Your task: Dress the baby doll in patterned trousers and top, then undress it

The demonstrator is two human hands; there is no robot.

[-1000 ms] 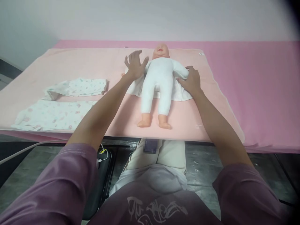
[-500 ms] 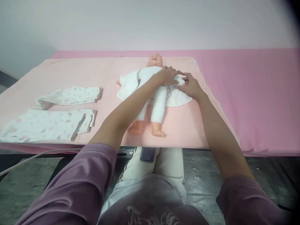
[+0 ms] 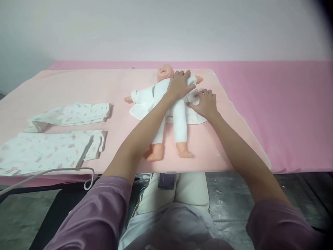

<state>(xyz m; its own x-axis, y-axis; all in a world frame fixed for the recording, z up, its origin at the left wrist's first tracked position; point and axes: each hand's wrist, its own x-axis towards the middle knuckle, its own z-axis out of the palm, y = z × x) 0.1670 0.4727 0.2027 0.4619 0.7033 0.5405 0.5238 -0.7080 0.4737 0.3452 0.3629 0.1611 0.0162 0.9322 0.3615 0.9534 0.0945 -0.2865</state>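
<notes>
On its back lies a baby doll (image 3: 165,72), head toward the wall, legs in white fabric and bare feet toward me. A white baby shirt (image 3: 145,95) is spread under and around its upper body, with sleeves over both arms. The doll's hand (image 3: 199,80) on the right sticks out of the sleeve. My left hand (image 3: 181,84) rests across the doll's chest and shoulder, thumb apart from the fingers. Lower and to the right, my right hand (image 3: 206,102) touches the shirt's right panel (image 3: 199,118), its thumb and fingers apart. Fabric under both palms is hidden.
Two patterned white baby garments (image 3: 70,114) (image 3: 47,149) lie at the left on a pale pink blanket (image 3: 119,146). A darker pink sheet (image 3: 281,114) covers the table's right side. A pale cable (image 3: 52,170) crosses the front left edge. The wall (image 3: 166,31) stands behind.
The doll's hand on the right now shows beyond the sleeve cuff. My right hand has moved down and away from my left hand. The doll's head has shifted slightly left in view.
</notes>
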